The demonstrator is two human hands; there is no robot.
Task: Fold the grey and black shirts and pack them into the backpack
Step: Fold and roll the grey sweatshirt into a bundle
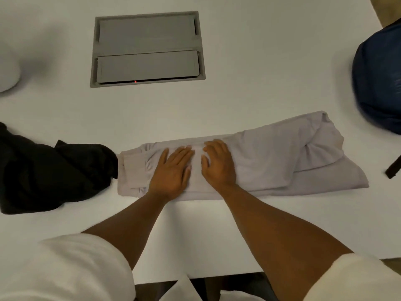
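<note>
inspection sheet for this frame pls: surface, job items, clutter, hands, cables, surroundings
Surface: white table with a grey hatch set in it, red light at its near edge.
Job's things: grey shirt part folded, flat; black shirt crumpled at its left end; dark blue backpack at the right edge, blurred.
Clutter: white object far left, unclear.
Hands: left hand and right hand press flat on the grey shirt.
Cables: nothing seen.
Surroundings: floor barely shows.

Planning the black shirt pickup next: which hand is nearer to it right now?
Left. The left hand presses flat on the grey shirt toward the end beside the black shirt; the right hand lies just beyond it, farther away.
</note>
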